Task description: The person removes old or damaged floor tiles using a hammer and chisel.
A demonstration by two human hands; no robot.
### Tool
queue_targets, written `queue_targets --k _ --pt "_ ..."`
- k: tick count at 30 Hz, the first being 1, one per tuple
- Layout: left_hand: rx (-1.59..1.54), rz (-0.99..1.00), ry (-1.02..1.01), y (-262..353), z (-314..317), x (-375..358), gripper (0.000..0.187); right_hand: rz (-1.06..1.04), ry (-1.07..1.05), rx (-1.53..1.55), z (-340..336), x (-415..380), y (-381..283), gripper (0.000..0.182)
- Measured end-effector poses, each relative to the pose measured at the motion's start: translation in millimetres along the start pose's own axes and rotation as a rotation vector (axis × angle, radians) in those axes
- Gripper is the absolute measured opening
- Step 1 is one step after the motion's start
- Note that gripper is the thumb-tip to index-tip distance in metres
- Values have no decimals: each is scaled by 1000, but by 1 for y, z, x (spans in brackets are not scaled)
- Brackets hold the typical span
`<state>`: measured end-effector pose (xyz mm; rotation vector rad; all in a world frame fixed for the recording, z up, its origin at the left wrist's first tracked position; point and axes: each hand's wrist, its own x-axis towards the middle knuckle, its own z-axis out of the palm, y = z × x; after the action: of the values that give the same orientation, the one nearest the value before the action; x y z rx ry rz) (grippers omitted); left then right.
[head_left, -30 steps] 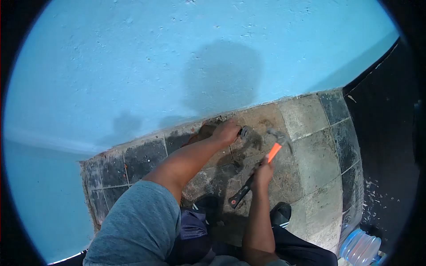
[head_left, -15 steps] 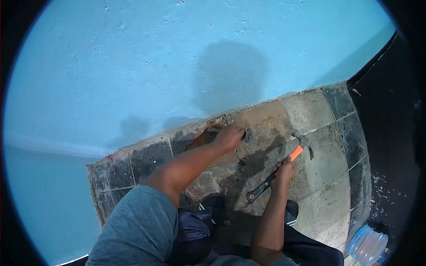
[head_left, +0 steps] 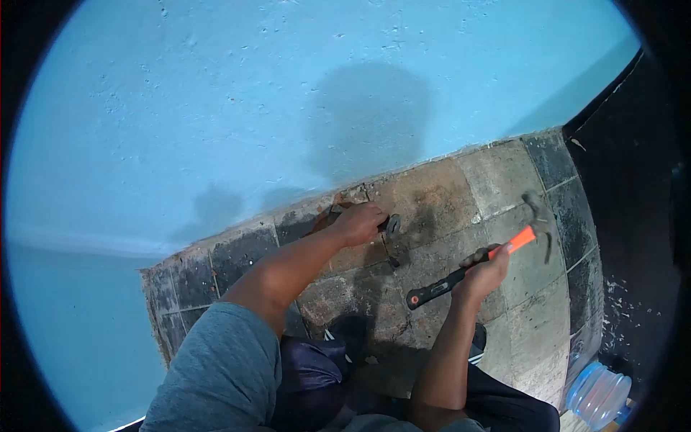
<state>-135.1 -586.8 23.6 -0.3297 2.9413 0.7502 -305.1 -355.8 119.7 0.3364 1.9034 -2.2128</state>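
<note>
My right hand (head_left: 484,275) is wrapped round the black and orange handle of a claw hammer (head_left: 521,236); the metal head points up and right, over the grey tiles. Near the foot of the wall, my left hand (head_left: 360,224) is closed round a dark metal chisel (head_left: 392,225), whose round grey end sticks out to the right of the fingers. The rest of the chisel is mostly hidden by the hand. Beside that hand, along the wall, is a broken patch (head_left: 322,222) with reddish, exposed material.
A blue wall (head_left: 237,108) rises behind the worn tiled floor (head_left: 533,288). Dark tiles run along the edges. A clear plastic bottle (head_left: 599,396) lies at the lower right, and my shoes are below my hands.
My right hand has moved right and slightly down with the hammer, taking its head away from the chisel. My left hand has shifted slightly left with the chisel.
</note>
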Motion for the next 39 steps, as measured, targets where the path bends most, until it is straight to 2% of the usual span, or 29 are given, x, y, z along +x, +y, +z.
queue_targets --k 2,3,5,6,8,9,12,14,17,19,22,23,24,26,27,30,35,39 --pt "1 39 42 -2 1 -4 28 -67 35 31 11 -27 -17 43" --pt "-10 51 77 -4 1 -4 26 -95 14 -10 2 -34 2 43" --pt "-6 45 113 -5 -2 0 26 -382 117 -454 -6 -71 51 44" --pt "11 25 112 -3 -5 1 27 -229 17 -430 -19 -93 99 42" --pt "33 -9 113 -2 -5 4 28 37 -235 -511 -24 -125 135 39" --pt "40 -24 117 -3 -4 4 28 151 -390 -615 -24 -133 132 38" --pt "43 -18 125 -1 -12 0 27 295 -354 -351 -10 -121 89 36" --pt "42 -7 92 1 -14 -1 26 189 -264 -227 -11 -86 89 37" --pt "36 -23 41 -4 -12 0 25 -1 -87 -35 3 -52 25 42" --pt "14 -34 60 -4 -12 0 24 -212 11 -5 1 -28 -3 44" --pt "-11 -73 35 -7 -8 0 31 -218 112 133 8 -40 -21 45" --pt "-8 -72 38 -7 -9 0 31 -177 85 134 1 -47 10 43" --pt "-7 -70 39 -3 -13 0 32 -347 85 -133 -9 -56 77 42" --pt "-3 -68 30 0 -13 2 32 -238 -146 -512 -23 -95 134 40" --pt "3 -71 20 -3 -10 4 33 44 -376 -606 -21 -110 133 38" --pt "-2 -61 60 -4 -6 6 32 464 -278 -321 -8 -109 93 39" --pt "39 -59 81 0 -1 5 26 319 -151 -193 -21 -71 116 39" --pt "96 -81 100 -5 10 12 20 294 -225 -195 -21 -93 117 39"
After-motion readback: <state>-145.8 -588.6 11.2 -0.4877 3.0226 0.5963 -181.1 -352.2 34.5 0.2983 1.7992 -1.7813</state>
